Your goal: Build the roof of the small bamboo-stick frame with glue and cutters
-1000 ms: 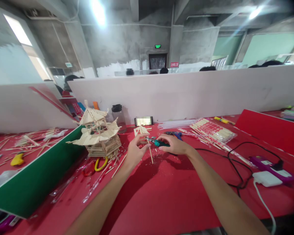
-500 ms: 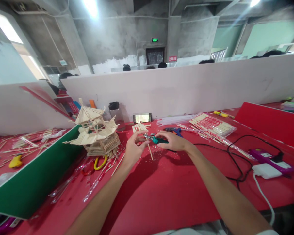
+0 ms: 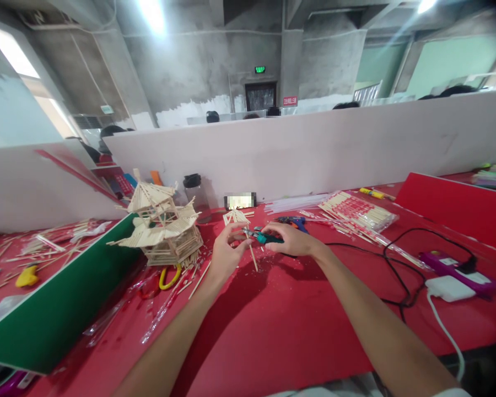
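My right hand (image 3: 290,239) is closed around the green handles of a pair of pliers (image 3: 266,238), whose metal jaws point left toward my left hand (image 3: 228,248). The fingers of that hand are pinched on a thin wooden stick (image 3: 253,259), which slants down toward the table beside the jaws. Whether the jaws touch the stick is too small to tell. Just behind my hands is a small roof-like piece made of sticks (image 3: 235,216). To the left, a larger pavilion model of wooden sticks (image 3: 165,234) stands upright.
A green board (image 3: 62,292) lies left, with yellow-handled scissors (image 3: 170,277) near the pavilion. A bottle (image 3: 195,193) stands by the white partition (image 3: 297,149). Behind my right hand lie a blue glue gun (image 3: 298,223) and packed sticks (image 3: 355,212). Black cables lead to a purple power strip (image 3: 458,270).
My hands, the pliers and the stick hold almost the same position. The whole view has shifted very slightly.
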`<action>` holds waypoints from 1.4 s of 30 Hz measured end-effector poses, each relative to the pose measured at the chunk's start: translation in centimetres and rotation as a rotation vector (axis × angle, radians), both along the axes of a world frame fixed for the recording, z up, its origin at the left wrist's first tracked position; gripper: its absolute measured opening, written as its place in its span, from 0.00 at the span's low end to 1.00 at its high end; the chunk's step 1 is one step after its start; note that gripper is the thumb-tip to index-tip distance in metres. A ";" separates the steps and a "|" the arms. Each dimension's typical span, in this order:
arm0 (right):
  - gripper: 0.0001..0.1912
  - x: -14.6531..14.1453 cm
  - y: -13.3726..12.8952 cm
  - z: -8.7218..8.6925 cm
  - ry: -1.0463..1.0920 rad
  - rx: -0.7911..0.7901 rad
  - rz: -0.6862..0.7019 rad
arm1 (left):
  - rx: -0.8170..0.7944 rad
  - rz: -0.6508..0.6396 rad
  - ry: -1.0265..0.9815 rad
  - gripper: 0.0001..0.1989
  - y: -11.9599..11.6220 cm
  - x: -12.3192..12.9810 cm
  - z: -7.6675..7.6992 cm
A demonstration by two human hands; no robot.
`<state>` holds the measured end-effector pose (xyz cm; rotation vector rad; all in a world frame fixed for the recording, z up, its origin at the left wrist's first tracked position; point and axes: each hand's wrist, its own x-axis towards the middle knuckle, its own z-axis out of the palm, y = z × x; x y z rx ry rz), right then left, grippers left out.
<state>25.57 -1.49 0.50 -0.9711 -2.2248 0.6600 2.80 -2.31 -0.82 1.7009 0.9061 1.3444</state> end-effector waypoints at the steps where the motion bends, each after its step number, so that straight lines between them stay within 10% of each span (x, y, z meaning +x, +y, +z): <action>1: 0.15 0.0 0.0 0.0 -0.004 0.003 -0.001 | 0.002 0.006 0.004 0.20 0.0 0.0 0.0; 42: 0.14 -0.6 0.5 -1.1 0.023 -0.009 0.019 | -0.015 -0.004 -0.015 0.20 0.3 -0.3 -0.2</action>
